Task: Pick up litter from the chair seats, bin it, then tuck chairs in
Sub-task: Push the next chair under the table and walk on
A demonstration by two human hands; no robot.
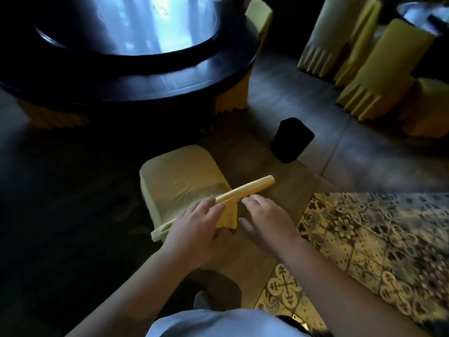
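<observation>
Now, step: tucking the chair [181, 176] in, I judge.
Left hand [194, 229]: grips the chair's top rail.
Right hand [264, 220]: spread, just beside it.
Bin [291, 139]: floor, beyond chair.
Next: push toward table [150, 86].

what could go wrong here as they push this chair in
The bin stands on the floor just right of the chair, between it and the table; a skewed push could knock it over. The left hand is on the chair's top rail while the right hand hovers beside it, so a one-sided push may twist the chair. The dim light hides the floor under the table.
</observation>
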